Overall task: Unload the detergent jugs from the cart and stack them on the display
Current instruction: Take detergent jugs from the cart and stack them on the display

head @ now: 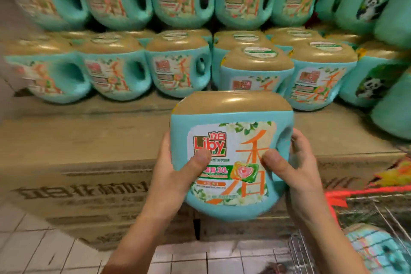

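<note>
Curled fingers (195,162) around teal jug (231,153)

Retail shop floor: identical detergent jugs (178,73) stacked in rows on printed cardboard cases (77,184); apparently a wire cart (378,213) alongside.

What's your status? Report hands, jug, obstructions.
Gripping the jug: left hand, right hand, thumbs on label. Upright, in air before the cartons, not yet stacked. A front-row jug stands right behind it.
</note>
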### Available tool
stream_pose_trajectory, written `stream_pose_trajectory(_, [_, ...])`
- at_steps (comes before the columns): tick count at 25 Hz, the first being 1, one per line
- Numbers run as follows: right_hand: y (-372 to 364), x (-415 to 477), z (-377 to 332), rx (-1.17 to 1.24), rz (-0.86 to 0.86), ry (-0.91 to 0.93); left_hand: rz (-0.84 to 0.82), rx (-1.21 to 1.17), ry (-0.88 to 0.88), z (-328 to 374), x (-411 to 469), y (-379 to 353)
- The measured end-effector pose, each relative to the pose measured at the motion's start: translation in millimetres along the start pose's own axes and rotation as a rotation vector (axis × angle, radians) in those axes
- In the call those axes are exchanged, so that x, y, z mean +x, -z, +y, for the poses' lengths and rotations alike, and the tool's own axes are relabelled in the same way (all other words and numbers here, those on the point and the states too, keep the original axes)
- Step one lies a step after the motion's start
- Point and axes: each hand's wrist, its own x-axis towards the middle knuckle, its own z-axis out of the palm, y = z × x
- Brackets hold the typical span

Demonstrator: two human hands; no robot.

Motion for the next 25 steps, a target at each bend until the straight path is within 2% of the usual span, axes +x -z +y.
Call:
stream_pose_trajectory(4, [-65,16,16,-0.030,-0.030,0.047,0.005,0.185,-0.144,21,21,63])
stream_pose_trajectory(9, [-111,42,26,-0.182,0.004,0.182,-0.078,0.381,-0.218,32,63,112])
stream_pose_trajectory(15, [-122,84,42,-0.528,-0.060,0.205,-0.055,0.421,-0.175,15,110,128])
stream_pose_trajectory(20, [-111,95,53,-0.565,-0.081,0.214,-0.105,0.481,-0.186,4,140,130])
stream_pose_trajectory(21, [-102,97,50,-0.582,-0.042,0.260,-0.109,0.486,-0.180,4,146,129])
stream_pose_trajectory(23, [-72,107,43,-0.673,0.152,0.430,-0.107,0.497,-0.174,3,157,125])
stream_pose_trajectory(25, [-36,121,36,-0.754,0.332,0.449,-0.099,0.501,-0.167,1,165,121])
